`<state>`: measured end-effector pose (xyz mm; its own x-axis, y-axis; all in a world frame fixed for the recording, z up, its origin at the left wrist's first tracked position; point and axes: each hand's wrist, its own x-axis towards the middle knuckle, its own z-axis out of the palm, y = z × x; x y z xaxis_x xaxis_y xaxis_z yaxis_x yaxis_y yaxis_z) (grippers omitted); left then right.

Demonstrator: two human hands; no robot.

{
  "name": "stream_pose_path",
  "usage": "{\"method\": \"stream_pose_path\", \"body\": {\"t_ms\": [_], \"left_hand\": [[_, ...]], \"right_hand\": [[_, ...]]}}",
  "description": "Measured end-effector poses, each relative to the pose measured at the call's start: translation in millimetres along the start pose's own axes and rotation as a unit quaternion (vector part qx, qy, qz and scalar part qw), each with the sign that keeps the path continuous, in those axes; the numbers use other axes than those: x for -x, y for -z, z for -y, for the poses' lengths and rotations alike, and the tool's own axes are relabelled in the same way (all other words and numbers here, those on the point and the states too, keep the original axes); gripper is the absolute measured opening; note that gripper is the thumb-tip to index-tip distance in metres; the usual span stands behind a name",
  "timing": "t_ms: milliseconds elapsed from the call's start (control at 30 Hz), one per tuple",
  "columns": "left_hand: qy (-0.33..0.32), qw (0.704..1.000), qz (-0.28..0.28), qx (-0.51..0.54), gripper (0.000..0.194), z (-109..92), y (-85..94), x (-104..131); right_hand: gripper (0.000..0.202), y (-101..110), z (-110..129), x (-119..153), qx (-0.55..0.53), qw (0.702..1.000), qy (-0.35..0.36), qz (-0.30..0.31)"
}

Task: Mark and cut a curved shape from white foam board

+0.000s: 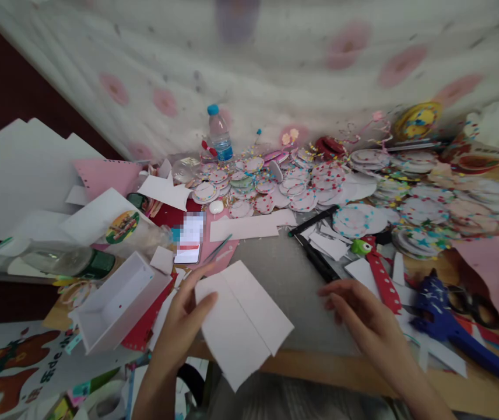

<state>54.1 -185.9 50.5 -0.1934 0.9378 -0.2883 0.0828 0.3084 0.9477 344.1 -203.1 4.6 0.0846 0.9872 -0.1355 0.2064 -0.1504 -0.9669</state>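
A white piece of card with a straight line across it is gripped by my left hand, thumb on top and fingers beneath. Just beyond that hand a slim pointed tool, perhaps a pencil, lies over a pink sheet. My right hand hovers over the right side of the grey work surface, fingers loosely bent and apart, with nothing in them. Near its fingertips lies a black pen-like tool. White paper scraps lie beyond it.
A lit phone and an open white box stand left. Decorated paper discs are heaped at the back beside a water bottle. On the right are a blue glue gun, scissors and a red dotted strip.
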Motion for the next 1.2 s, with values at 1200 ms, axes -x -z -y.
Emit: {"method": "stream_pose_path", "body": {"t_ms": [1200], "left_hand": [[-0.186,0.785,0.291,-0.514,0.044,-26,-50.9,35]], "right_hand": [[0.035,-13,-9,28,0.004,0.99,-0.112,0.084]]}}
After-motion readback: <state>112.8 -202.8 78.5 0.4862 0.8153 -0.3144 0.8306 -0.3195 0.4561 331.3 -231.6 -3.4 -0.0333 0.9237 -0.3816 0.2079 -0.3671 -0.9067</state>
